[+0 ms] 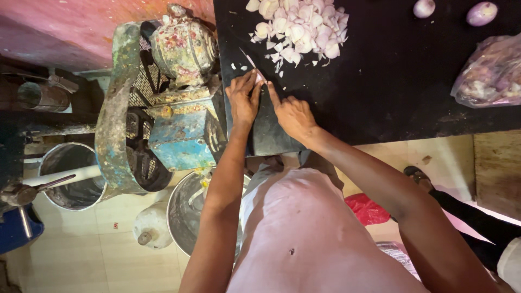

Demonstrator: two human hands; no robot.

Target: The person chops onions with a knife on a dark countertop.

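Onion piece (260,77) pinched in left grip (243,99), right grip (293,114) around knife (248,58) alongside.

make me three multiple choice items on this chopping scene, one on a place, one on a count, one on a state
1. Where does the pile of chopped onion lie?
A. on the black counter, beyond the hands
B. in the steel pot
C. on the floor

2. How many whole peeled onions lie loose at the counter's far right?
A. none
B. two
C. five

3. What is the left hand doing?
A. hanging at the side
B. gripping the plastic bag
C. pressed on an onion piece, fingers curled, close by the knife and the right hand

Answers: 1 A, the pile sits on the dark top; 2 B, two round bulbs show; 3 C, both hands meet at the blade.
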